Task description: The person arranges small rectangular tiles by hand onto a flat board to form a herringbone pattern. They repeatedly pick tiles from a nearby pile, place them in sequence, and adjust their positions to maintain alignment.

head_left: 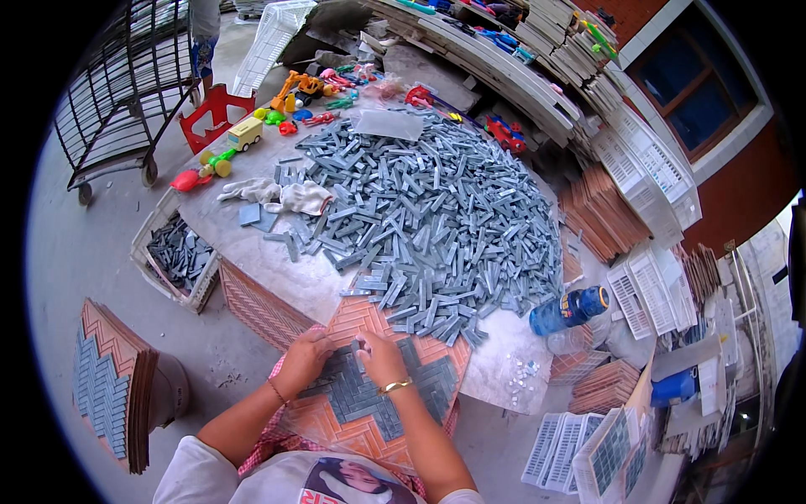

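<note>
An orange herringbone-patterned tile mould (344, 433) lies tilted in front of me, resting against the table's near edge. Dark grey tile strips (369, 401) fill its middle in a zigzag pattern; bare orange slots show around them. My left hand (304, 359) is over the mould's left side with its fingers curled together, and what they hold, if anything, is hidden. To its right, my right hand (382, 359) pinches something small and pale that I cannot make out, above the grey strips. Just beyond the mould spreads a large heap of loose grey tile strips (437, 218).
White gloves (285, 197) and plastic toys (245, 133) lie on the table's left side. A blue bottle (558, 315) stands at the right, near small white chips (522, 374). A crate of dark pieces (176, 252) and stacked moulds (109, 382) are at left. A wire cart (126, 92) stands beyond.
</note>
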A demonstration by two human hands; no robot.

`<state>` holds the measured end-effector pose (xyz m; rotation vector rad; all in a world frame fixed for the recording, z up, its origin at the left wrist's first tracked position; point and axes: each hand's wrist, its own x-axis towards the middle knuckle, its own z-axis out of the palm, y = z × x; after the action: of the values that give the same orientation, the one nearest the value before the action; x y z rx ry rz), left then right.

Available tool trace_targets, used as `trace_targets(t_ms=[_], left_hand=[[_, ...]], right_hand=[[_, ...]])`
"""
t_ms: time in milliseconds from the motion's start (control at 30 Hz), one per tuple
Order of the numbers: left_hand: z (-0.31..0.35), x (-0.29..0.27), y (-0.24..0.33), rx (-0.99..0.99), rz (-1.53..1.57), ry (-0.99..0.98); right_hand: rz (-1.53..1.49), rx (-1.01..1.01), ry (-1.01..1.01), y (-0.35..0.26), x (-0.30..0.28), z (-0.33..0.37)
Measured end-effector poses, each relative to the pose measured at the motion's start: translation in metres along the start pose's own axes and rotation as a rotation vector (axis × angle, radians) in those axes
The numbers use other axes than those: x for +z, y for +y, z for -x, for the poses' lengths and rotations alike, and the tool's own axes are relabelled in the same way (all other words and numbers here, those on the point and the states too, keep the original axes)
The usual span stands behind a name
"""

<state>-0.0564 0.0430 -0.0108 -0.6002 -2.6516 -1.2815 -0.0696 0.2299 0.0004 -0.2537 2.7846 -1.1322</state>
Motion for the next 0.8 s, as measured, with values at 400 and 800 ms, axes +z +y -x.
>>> trace_targets(t_ms=[400, 800], left_hand=[[-0.005, 0.000, -0.004, -0.015, 0.036, -0.045], [-0.089, 0.018, -0.018, 0.003, -0.129, 0.103]], right_hand=[[0.128, -0.001, -0.107, -0.003, -0.006, 0.002], [0.269, -0.037, 0.216, -0.005, -0.019, -0.029]])
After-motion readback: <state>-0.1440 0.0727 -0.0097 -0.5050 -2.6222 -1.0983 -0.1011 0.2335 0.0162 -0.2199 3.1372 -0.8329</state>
